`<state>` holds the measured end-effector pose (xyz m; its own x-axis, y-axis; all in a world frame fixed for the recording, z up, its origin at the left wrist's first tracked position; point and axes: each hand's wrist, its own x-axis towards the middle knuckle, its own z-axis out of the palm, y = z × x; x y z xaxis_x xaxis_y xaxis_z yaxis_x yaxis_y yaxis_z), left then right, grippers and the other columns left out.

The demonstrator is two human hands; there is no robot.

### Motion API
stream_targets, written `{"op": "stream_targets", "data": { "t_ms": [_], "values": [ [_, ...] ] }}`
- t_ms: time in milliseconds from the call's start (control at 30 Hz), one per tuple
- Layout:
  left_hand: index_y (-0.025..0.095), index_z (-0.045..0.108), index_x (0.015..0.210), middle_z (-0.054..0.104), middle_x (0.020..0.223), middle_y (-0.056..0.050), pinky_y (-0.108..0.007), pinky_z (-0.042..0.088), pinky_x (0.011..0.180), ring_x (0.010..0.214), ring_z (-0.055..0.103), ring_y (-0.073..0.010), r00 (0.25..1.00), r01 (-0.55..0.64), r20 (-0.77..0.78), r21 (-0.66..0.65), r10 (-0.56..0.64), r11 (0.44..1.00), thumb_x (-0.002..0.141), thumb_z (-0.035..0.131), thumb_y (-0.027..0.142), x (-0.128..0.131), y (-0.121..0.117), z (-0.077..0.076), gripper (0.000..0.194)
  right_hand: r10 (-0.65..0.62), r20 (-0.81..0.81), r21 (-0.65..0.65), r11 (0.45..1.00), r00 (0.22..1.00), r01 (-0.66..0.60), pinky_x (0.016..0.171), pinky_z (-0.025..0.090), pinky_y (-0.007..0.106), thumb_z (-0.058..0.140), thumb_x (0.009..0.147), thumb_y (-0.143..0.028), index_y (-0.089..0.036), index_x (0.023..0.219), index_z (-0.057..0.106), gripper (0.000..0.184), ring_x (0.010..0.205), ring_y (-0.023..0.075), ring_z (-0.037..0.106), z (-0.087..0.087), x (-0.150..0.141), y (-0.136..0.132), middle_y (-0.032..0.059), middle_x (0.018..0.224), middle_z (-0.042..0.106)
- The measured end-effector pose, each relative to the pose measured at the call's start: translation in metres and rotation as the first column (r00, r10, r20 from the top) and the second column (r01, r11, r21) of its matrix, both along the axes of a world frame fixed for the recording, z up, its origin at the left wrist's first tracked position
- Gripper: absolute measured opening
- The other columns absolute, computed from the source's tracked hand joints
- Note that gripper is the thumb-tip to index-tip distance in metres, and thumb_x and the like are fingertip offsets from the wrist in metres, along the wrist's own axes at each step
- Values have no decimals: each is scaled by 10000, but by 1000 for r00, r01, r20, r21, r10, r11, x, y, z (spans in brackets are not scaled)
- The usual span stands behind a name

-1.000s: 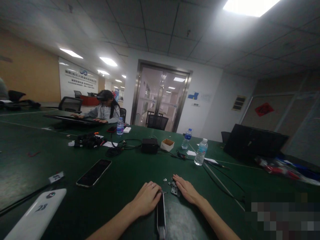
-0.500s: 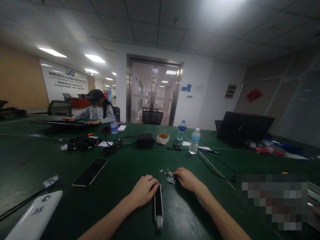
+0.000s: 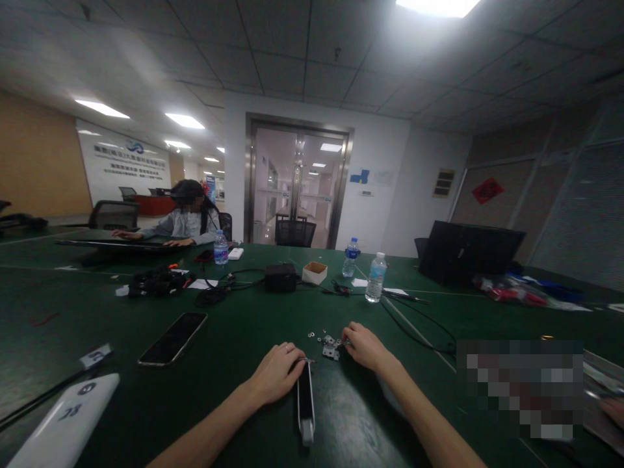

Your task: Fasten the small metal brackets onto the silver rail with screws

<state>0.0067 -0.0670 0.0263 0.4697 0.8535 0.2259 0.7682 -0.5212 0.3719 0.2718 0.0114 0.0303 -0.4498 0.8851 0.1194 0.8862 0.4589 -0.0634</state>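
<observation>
From my end, the small parts [image 3: 331, 351] look like dull grey metal; the long dark piece [image 3: 305, 400] has a shiny pale rim; the green counter [image 3: 234, 325] reads smooth with a soft sheen; I'd call the phone [image 3: 173, 338] glossy, the bottles [image 3: 375, 281] clear plastic.

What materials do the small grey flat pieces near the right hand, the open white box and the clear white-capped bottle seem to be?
Small grey flat pieces: probably metal, satin finish, from their pale grey sheen; grey plastic is possible. Open white box: likely cardboard, matt, since its inside is plain brown. Clear white-capped bottle: apparently smooth, glossy plastic, see-through with bright highlights.
</observation>
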Motion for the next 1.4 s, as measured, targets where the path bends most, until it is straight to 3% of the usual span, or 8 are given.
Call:
{"op": "stream_targets", "data": {
  "t_ms": [200, 467, 667, 900, 1167, 1400],
  "values": [
    [215, 609, 1152, 627, 1106, -50, -347, 448, 897, 1016, 568, -204, 1000, 23, 2, -17, -23, 1000, 1001, 359, 319, -2, -3, 7, 309, -10, -16, -22, 1000, 1000, 10, 798, 426, 294, 495, 855, -145, -175, 902, 697, 209, 956, 219, 598, 2, 0, -1, 97, 983, 636],
    [223, 588, 1163, 619, 1142, -37, -339, 433, 920, 1051, 559, -199, 999, 50, -17, -41, -51, 998, 926, 430, 169, -8, -4, 10, 290, -68, -57, -86, 994, 996, 63, 719, 428, 276, 585, 778, -218, -141, 820, 674, 126, 870, 226, 619, -1, -1, -1, 118, 912, 659],
    [220, 599, 1145, 632, 1108, -45, -342, 437, 896, 1023, 568, -207, 998, 61, -32, -23, -62, 998, 943, 429, 197, -7, -4, 10, 265, 73, -223, -68, 994, 972, -90, 684, 411, 244, 565, 810, -215, -167, 804, 630, 82, 801, 178, 607, -2, -13, -8, 60, 864, 660],
    [218, 597, 1155, 627, 1108, -48, -334, 443, 870, 1010, 564, -206, 998, 67, -19, -18, -67, 998, 967, 402, 235, -8, -2, 6, 272, 279, -428, -57, 941, 860, -334, 650, 449, 211, 533, 815, -131, -180, 931, 625, 155, 699, 124, 593, -5, -41, -26, 2, 802, 650],
    [221, 593, 1154, 624, 1102, -45, -331, 435, 874, 1010, 555, -204, 997, 75, -14, 6, -75, 997, 968, 398, 237, -9, 1, -1, 270, 334, -338, -71, 923, 880, -378, 675, 468, 224, 551, 809, -148, -189, 934, 701, 199, 704, 134, 601, -1, -43, -33, 18, 820, 666],
    [226, 594, 1148, 623, 1104, -46, -330, 426, 876, 1011, 553, -202, 997, 72, -19, -2, -72, 997, 976, 392, 246, -9, 1, -1, 266, 322, -363, -69, 927, 875, -370, 726, 463, 244, 598, 827, -176, -208, 947, 710, 167, 745, 144, 605, -3, -44, -32, 14, 834, 663]
  ]
}}
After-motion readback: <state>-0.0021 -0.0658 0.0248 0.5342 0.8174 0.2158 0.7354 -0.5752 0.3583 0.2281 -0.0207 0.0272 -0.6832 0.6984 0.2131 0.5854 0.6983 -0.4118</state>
